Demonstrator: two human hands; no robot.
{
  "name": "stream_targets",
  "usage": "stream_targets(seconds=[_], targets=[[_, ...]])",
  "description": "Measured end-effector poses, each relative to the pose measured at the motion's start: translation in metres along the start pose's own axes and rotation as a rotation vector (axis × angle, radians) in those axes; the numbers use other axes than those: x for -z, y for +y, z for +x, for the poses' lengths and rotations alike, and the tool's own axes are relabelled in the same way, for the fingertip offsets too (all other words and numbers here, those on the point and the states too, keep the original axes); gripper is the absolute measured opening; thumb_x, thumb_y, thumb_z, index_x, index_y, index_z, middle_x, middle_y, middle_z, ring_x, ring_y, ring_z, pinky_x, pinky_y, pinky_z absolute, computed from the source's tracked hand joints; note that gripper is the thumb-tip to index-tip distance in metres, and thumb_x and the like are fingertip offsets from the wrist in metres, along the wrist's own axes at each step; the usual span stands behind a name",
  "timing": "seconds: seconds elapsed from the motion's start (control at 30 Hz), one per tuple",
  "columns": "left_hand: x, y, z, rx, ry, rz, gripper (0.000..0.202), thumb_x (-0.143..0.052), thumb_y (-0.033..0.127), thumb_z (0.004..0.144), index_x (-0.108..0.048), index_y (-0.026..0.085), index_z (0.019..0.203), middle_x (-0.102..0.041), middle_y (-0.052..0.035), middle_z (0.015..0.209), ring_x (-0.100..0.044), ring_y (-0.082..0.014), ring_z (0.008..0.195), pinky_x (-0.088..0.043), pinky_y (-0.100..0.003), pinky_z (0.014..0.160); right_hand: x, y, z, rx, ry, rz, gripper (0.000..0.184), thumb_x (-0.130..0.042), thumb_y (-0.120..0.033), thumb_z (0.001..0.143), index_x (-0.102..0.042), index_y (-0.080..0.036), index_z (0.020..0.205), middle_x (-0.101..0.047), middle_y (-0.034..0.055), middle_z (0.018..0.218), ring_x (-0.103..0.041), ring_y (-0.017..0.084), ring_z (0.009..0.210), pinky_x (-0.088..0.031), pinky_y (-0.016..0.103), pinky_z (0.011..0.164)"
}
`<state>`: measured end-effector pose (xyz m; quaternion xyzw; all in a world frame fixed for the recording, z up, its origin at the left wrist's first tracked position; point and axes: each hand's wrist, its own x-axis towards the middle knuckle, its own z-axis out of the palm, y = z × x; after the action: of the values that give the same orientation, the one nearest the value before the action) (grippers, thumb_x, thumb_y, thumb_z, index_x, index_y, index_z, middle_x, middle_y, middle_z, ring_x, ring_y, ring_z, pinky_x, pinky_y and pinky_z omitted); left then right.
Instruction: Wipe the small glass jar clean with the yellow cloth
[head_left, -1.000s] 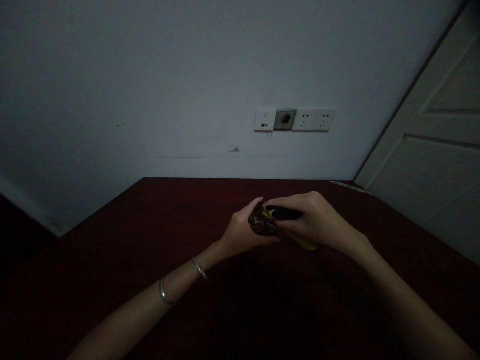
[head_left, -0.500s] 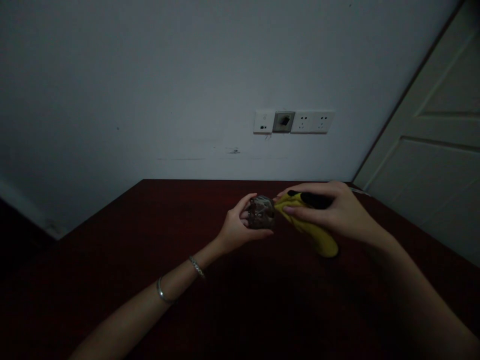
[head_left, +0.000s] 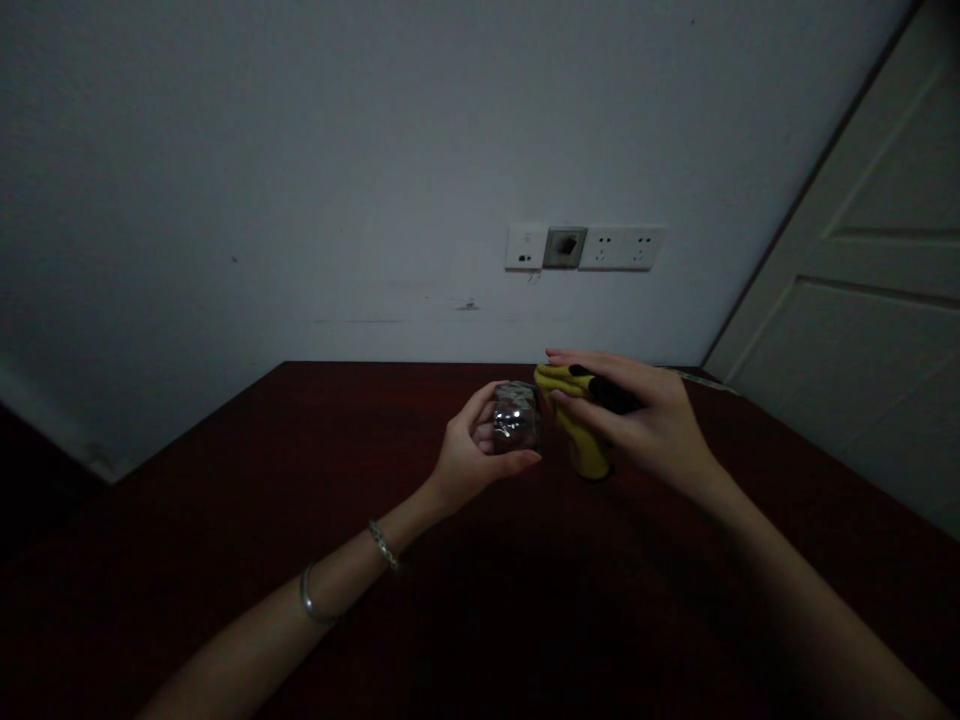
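Observation:
My left hand (head_left: 469, 455) grips a small faceted glass (head_left: 516, 417), held on its side above the dark red table (head_left: 225, 500). Just to its right, my right hand (head_left: 645, 420) holds a yellow and black cloth (head_left: 581, 440), whose end hangs down below the fingers. Cloth and glass are close together but a little apart. Two bracelets sit on my left wrist.
A pale wall stands behind the table, with a row of white sockets (head_left: 585, 247) above the table's far edge. A white door (head_left: 870, 300) is at the right. The room is dim.
The cloth has come out of the glass and away to the right. Both hands have risen a little, and the glass has turned to show its shiny facets.

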<state>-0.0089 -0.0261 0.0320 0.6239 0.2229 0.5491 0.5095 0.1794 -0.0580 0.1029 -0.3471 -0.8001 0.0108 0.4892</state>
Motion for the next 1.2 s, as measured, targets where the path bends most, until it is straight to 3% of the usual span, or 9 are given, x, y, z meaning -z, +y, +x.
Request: stream_targets(seconds=[0.1, 0.2, 0.3, 0.4, 0.67, 0.87, 1.03, 1.1, 1.2], targets=[[-0.004, 0.007, -0.001, 0.018, -0.006, -0.018, 0.087, -0.087, 0.04, 0.049, -0.048, 0.015, 0.122, -0.063, -0.0155, 0.119, -0.065, -0.0287, 0.102, -0.058, -0.036, 0.082, -0.001, -0.001, 0.001, -0.026, -0.059, 0.048, 0.028, -0.062, -0.028, 0.085, -0.065, -0.022, 0.113, -0.07, 0.0065, 0.114, -0.066, 0.022, 0.102, -0.051, 0.04, 0.094], [-0.006, 0.01, -0.001, 0.096, -0.011, -0.032, 0.085, -0.086, 0.041, 0.05, -0.048, 0.015, 0.122, -0.064, -0.015, 0.116, -0.067, -0.0264, 0.092, -0.06, -0.029, 0.065, 0.0, 0.0, 0.0, -0.013, -0.155, 0.062, 0.035, -0.062, -0.029, 0.085, -0.06, -0.022, 0.119, -0.067, 0.0077, 0.118, -0.063, 0.023, 0.107, -0.049, 0.042, 0.095], [-0.006, 0.011, 0.0, 0.175, 0.0, -0.046, 0.081, -0.084, 0.04, 0.053, -0.048, 0.016, 0.121, -0.065, -0.0141, 0.112, -0.067, -0.0224, 0.079, -0.054, -0.022, 0.045, 0.0, 0.003, -0.002, 0.005, -0.272, 0.089, 0.058, -0.071, -0.032, 0.077, -0.049, -0.023, 0.13, -0.057, 0.0099, 0.131, -0.055, 0.026, 0.119, -0.044, 0.046, 0.101], [-0.005, 0.009, 0.001, 0.176, 0.007, -0.054, 0.072, -0.082, 0.038, 0.055, -0.052, 0.015, 0.116, -0.066, -0.0123, 0.105, -0.066, -0.0212, 0.077, -0.052, -0.021, 0.042, -0.005, 0.005, -0.005, -0.032, -0.348, 0.106, 0.084, -0.078, -0.034, 0.068, -0.034, -0.025, 0.14, -0.047, 0.0117, 0.14, -0.049, 0.028, 0.126, -0.041, 0.048, 0.104], [-0.003, 0.009, 0.002, 0.233, -0.004, -0.021, 0.068, -0.078, 0.042, 0.061, -0.053, 0.013, 0.116, -0.065, -0.0107, 0.101, -0.065, -0.0172, 0.07, -0.052, -0.02, 0.041, -0.026, 0.012, -0.011, -0.019, -0.278, 0.067, 0.091, -0.077, -0.032, 0.068, -0.026, -0.025, 0.143, -0.039, 0.0117, 0.145, -0.041, 0.028, 0.132, -0.035, 0.046, 0.11], [-0.001, 0.011, 0.002, 0.272, -0.03, -0.012, 0.072, -0.077, 0.049, 0.061, -0.054, 0.013, 0.119, -0.065, -0.0121, 0.104, -0.064, -0.0164, 0.068, -0.052, -0.02, 0.038, -0.032, 0.017, -0.013, -0.119, -0.237, 0.16, 0.095, -0.078, -0.026, 0.064, -0.026, -0.027, 0.143, -0.043, 0.0111, 0.142, -0.045, 0.028, 0.128, -0.036, 0.047, 0.108], [0.004, 0.0, 0.003, 0.26, -0.097, -0.088, 0.085, -0.085, 0.046, 0.052, -0.051, 0.014, 0.123, -0.064, -0.0152, 0.112, -0.067, -0.0233, 0.08, -0.055, -0.023, 0.046, -0.031, 0.015, -0.014, -0.195, -0.223, 0.276, 0.098, -0.08, -0.025, 0.063, -0.026, -0.029, 0.144, -0.042, 0.0103, 0.143, -0.047, 0.029, 0.127, -0.037, 0.047, 0.107], [0.005, -0.004, 0.003, 0.187, -0.112, -0.125, 0.088, -0.089, 0.038, 0.047, -0.051, 0.014, 0.123, -0.062, -0.0159, 0.118, -0.065, -0.0285, 0.098, -0.06, -0.028, 0.065, -0.031, 0.015, -0.015, -0.235, -0.204, 0.342, 0.1, -0.081, -0.026, 0.062, -0.025, -0.029, 0.145, -0.043, 0.0112, 0.142, -0.048, 0.03, 0.126, -0.039, 0.048, 0.106], [0.004, -0.006, 0.003, 0.098, -0.115, -0.175, 0.093, -0.091, 0.028, 0.043, -0.05, 0.015, 0.126, -0.056, -0.0166, 0.129, -0.055, -0.0326, 0.119, -0.052, -0.037, 0.094, -0.032, 0.014, -0.014, -0.276, -0.17, 0.437, 0.103, -0.083, -0.026, 0.059, -0.026, -0.025, 0.145, -0.046, 0.0128, 0.139, -0.051, 0.031, 0.123, -0.04, 0.049, 0.105]])
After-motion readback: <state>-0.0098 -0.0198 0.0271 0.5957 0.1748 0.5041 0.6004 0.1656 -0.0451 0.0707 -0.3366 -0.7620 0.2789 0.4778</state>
